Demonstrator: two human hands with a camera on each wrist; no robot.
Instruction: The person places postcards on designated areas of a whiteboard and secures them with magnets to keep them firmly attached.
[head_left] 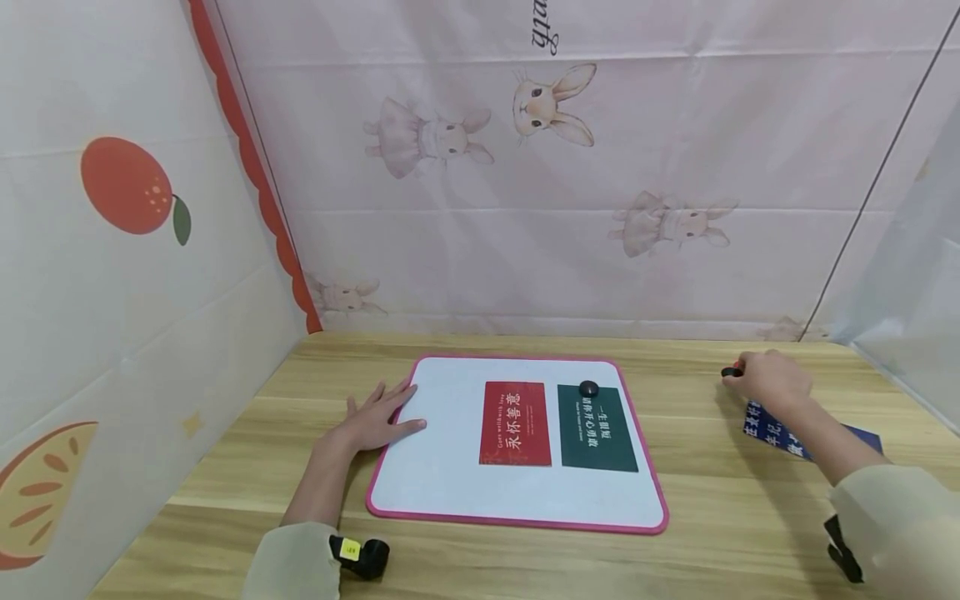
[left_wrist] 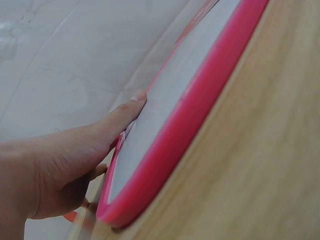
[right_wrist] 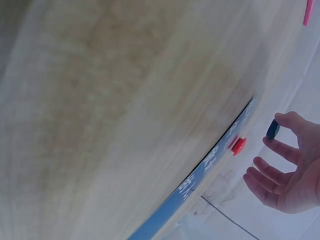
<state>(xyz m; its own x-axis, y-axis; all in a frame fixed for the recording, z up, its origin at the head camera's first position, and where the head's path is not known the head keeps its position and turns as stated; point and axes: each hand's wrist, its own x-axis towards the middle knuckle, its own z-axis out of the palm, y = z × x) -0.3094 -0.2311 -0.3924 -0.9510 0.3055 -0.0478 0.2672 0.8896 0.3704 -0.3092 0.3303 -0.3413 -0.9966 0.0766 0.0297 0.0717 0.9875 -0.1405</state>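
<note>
A small whiteboard (head_left: 442,492) with a pink frame lies flat on the table. My left hand (head_left: 378,421) rests on its left edge, fingers spread, the thumb over the white surface. On the board are a red card (head_left: 515,425) and a dark green card (head_left: 597,433) with a round black magnet (head_left: 588,389) on its top edge. To the right, my right hand (head_left: 772,383) pinches another black magnet (right_wrist: 273,130) between thumb and index finger, above the table. Below and beside that hand lies a blue card (head_left: 862,437), partly hidden by the forearm. A red magnet (right_wrist: 239,146) sits close to the blue card.
The wooden table (head_left: 525,571) carries everything. A curtain with printed rabbits (head_left: 540,108) hangs behind it, and a sheet with printed fruit (head_left: 127,185) hangs at the left. A black wrist camera (head_left: 367,558) is strapped at the left sleeve.
</note>
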